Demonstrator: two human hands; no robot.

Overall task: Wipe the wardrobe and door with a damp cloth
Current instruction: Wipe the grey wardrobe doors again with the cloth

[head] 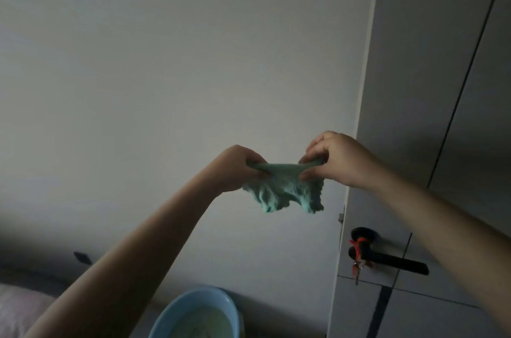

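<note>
Both hands pinch the top edge of the green cloth (pixel 284 188), left hand (pixel 237 169) at 9 o'clock, right hand (pixel 334 157) at 3. Spread it flat and taut before pressing it on the door (pixel 392 144). It hangs crumpled, ragged-edged, above the basin (pixel 177 312).

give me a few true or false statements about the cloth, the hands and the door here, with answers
1. Both the left hand and the right hand grip the green cloth. True.
2. The cloth is pressed flat on the door. False: it hangs in the air between the hands.
3. The door handle is black with a red tie on it. True.
4. The blue basin sits on the door handle. False: it is low down, below the hands.
</note>
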